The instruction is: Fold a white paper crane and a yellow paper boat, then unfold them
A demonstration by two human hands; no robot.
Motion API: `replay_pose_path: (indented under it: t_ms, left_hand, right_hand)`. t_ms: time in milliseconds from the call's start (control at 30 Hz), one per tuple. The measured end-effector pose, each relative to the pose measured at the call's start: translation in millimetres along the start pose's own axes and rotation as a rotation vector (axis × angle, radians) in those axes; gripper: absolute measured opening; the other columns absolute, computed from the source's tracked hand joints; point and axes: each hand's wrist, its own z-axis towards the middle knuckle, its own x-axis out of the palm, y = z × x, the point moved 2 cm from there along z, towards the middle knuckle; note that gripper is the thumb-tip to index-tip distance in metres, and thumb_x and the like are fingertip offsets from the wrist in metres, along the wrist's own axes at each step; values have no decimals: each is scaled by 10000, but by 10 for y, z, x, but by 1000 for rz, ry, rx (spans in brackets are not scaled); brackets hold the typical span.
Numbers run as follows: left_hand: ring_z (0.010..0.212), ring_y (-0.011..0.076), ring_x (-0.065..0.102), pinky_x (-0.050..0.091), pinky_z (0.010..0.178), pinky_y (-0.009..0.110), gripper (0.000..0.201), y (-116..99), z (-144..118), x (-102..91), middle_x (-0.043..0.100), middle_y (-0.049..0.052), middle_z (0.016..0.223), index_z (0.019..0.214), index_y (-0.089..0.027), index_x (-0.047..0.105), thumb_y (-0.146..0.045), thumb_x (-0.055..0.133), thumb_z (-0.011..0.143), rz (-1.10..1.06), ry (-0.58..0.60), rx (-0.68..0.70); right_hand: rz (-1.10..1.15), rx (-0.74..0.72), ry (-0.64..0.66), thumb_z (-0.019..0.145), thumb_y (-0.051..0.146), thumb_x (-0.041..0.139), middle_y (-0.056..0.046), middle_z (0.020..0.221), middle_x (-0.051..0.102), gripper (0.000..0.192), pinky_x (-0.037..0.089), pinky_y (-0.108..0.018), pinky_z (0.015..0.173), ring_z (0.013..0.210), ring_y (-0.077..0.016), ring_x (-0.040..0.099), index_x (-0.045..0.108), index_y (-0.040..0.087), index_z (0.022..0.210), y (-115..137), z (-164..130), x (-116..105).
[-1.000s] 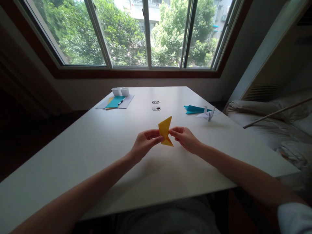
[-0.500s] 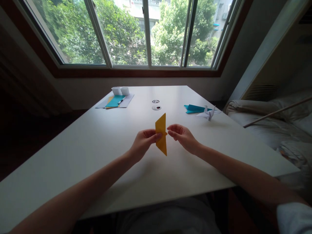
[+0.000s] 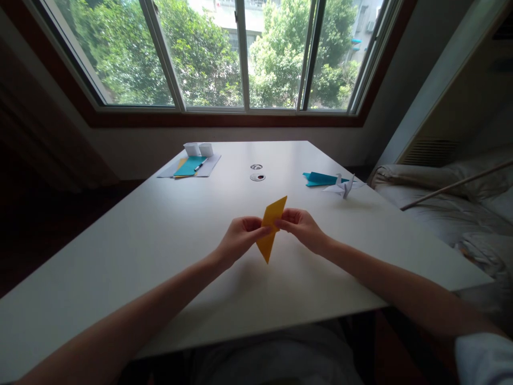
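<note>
A folded yellow paper (image 3: 270, 229), a long narrow diamond shape, is held up above the white table (image 3: 160, 240), tilted with its top point to the right. My left hand (image 3: 240, 238) pinches its middle from the left. My right hand (image 3: 300, 224) pinches it from the right. Both sets of fingertips meet at the paper's centre.
A white paper crane (image 3: 342, 187) and a folded teal paper (image 3: 318, 179) lie at the far right of the table. Far left are sheets with a teal paper (image 3: 189, 166), a pen (image 3: 197, 168) and two small white boxes (image 3: 198, 149). A bed (image 3: 452, 208) is right of the table.
The yellow paper was flattened from a bent shape into a narrow diamond and turned. My right hand let go briefly, then took hold of it again as the paper tilted right.
</note>
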Motion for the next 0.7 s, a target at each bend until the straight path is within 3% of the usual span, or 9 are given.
replay_pose_path:
  t_ms: [167,367,700]
  left_hand:
    - [628,150,582,443,579,259,284,37,17,-21,669,63,721,782,-112,672,-355,701,639,16,-24,-42]
    - [604,137,572,435,565,247,232,27,11,-24,653,39,666,718,-114,658,-318,711,621,7,-15,-43]
    - [609,144,573,422,553,240,267,41,16,-27,653,37,676,748,-117,661,-336,718,607,8,-6,-33]
  right_hand:
    - [-10,-12,-106,624,399,703,-4,701,619,266,364,-249,564,592,-95,486,630,175,748,-48,33,-73]
    - [-50,19,10,644,398,688,-19,773,633,287,331,-243,537,610,-100,473,666,183,832,-91,33,-55]
    - [-27,8,-36,595,413,717,-14,695,621,307,371,-272,582,650,-132,515,669,172,778,-47,11,-32]
